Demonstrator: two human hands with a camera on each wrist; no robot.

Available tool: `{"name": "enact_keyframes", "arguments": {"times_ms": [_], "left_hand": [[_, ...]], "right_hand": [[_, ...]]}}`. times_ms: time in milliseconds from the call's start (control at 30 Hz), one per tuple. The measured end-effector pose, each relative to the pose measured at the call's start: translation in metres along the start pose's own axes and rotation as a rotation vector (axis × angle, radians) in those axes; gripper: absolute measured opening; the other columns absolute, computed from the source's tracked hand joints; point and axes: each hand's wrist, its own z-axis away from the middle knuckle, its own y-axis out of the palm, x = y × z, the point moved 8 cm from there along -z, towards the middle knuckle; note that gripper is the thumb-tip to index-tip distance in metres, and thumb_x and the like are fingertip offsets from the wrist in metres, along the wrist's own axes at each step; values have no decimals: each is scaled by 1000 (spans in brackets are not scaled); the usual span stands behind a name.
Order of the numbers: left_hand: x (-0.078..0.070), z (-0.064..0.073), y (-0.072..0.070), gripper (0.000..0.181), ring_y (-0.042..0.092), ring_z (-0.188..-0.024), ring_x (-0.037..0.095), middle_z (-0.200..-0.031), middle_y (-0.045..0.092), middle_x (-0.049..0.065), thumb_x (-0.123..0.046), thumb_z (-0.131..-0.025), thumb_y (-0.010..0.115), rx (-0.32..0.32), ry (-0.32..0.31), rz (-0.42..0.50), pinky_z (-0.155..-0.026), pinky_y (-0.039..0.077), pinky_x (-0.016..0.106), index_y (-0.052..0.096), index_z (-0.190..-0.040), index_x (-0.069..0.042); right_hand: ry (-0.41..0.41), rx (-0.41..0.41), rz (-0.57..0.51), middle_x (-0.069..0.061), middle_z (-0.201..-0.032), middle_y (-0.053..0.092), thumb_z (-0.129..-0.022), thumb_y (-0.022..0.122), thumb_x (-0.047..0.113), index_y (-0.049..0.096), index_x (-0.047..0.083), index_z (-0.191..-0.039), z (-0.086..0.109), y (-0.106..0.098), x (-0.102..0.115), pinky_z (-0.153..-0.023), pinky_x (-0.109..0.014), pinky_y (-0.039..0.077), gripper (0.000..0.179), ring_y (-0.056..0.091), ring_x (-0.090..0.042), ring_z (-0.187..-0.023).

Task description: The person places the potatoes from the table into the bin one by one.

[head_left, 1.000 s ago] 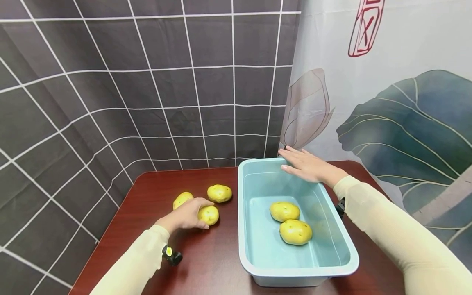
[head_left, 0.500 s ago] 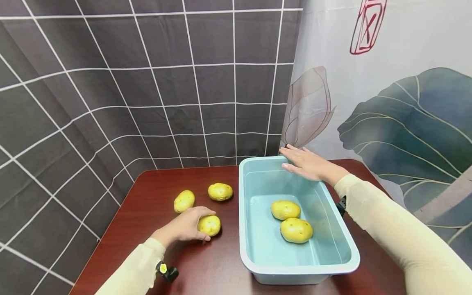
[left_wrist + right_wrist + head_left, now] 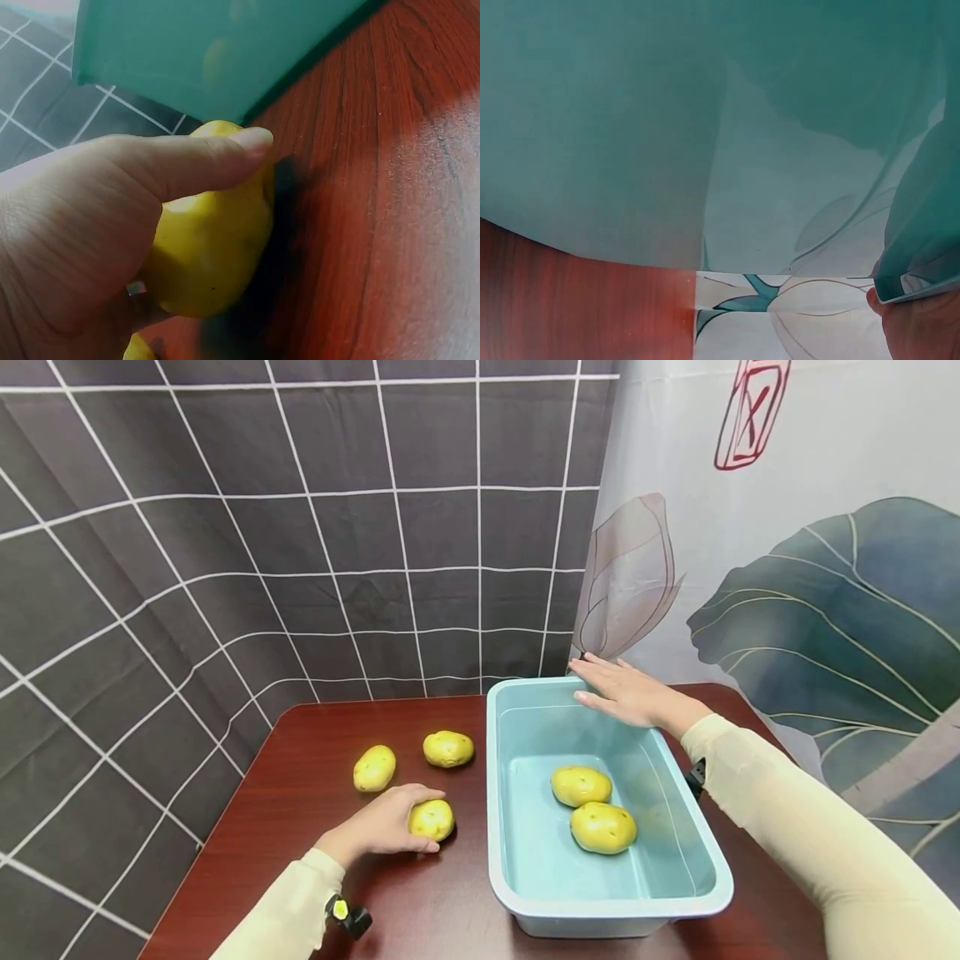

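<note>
Because the left hand (image 3: 384, 822) pinches the held potato (image 3: 432, 821) between its thumb and curled fingers, the grip most deserves care. That potato is between the left edge of the table (image 3: 442, 902) and the left side of the tub (image 3: 611, 910); whether it touches the surface cannot be told. Such a smooth, rounded skin probably handles best with thumb and fingers squarely opposed around the widest part, firm without squeezing. Two others lie farther back, a left potato (image 3: 374, 768) toward the table's far left corner and a far potato (image 3: 447, 749) nearer its far edge, so a low backward sweep could knock them; any lift is best made straight up. The right hand (image 3: 630, 693), its fingers straight, rests over the tub's far right corner, where light, even pressure should stop it sliding without tipping it. Inside, a rear potato (image 3: 581, 786) and a front potato (image 3: 603, 828) lie close together, and a bump to the rim could set them rolling.
</note>
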Motion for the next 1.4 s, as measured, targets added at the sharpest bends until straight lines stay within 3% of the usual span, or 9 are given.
{"name": "enact_keyframes", "arguments": {"times_ms": [267, 467, 1067, 1400], "left_hand": [[4, -5, 13, 68, 54, -115, 21, -124, 60, 3, -59, -79, 69, -67, -65, 35, -96, 44, 43, 60, -128, -13], [11, -7, 19, 64, 54, -110, 15, -117, 61, -4, -65, -79, 64, -136, -102, 20, -93, 45, 39, 63, -122, -18], [8, -3, 20, 45, 57, -91, 5, -101, 63, -12, -48, -74, 77, -354, -19, -23, -78, 49, 30, 66, -109, -22], [7, 0, 17, 43, 57, -87, 7, -99, 64, -10, -42, -74, 79, -401, -7, 18, -74, 48, 29, 67, -108, -18]], "right_hand": [[-1, 6, 7, -4, -159, 20, -99, 38, 54, 21, 16, -154, -1, 1, -2, -113, -59, 7, 69, 8, -27, -147], [1, -7, 2, -3, -158, 21, -99, 39, 53, 22, 17, -154, -1, 0, 0, -113, -59, 8, 68, 9, -25, -147], [-2, 12, 12, -3, -159, 20, -98, 33, 60, 20, 17, -155, -1, 2, -1, -113, -59, 7, 72, 7, -25, -147], [5, 13, 1, -3, -159, 20, -98, 35, 58, 20, 17, -155, -1, 2, 0, -113, -58, 7, 71, 8, -25, -147]]}}
